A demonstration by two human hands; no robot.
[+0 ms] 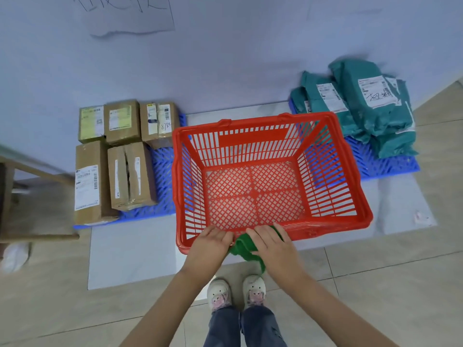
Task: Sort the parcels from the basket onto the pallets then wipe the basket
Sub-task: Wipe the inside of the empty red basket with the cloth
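Basket (270,176), red and emptied, sat on the floor between two blue pallets (165,171), with cardboard boxes (120,156) sorted on the left one and teal mailer bags (365,106) on the right. Sorting looked finished; wiping was in hand. The left hand (213,242) gripped the near rim, steadying it, while the right hand (271,242) pressed a green cloth (244,249) against that rim. Next, the cloth probably needed carrying along the rim and down the inner walls.
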